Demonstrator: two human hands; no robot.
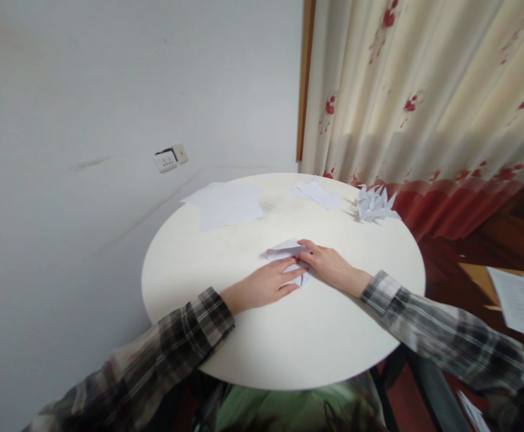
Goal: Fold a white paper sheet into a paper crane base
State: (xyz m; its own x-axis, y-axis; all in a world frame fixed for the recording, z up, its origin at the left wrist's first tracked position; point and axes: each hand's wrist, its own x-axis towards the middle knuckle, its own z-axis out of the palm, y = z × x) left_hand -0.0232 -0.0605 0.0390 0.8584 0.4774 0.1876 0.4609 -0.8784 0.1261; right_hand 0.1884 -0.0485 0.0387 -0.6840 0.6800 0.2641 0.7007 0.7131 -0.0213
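Note:
A partly folded sheet of white paper [283, 248] lies on the round white table [271, 354], in front of me, with one flap standing up. My left hand [264, 284] rests flat across its lower part, fingers stretched out and apart. From the other side my right hand [331, 264] has its thumb and forefinger closed on the paper's right edge. Fingers cover part of the folds. At the table's far right sits a cluster of white folded paper figures with pointed tips [373, 205], possibly cranes.
Large white sheets [230, 204] lie at the table's back left, and smaller white pieces [318, 193] at the back. A wall with a socket [166, 161] borders the left. Behind the right edge hangs a curtain [406, 120]. Written papers [523, 303] lie on a wooden surface at right.

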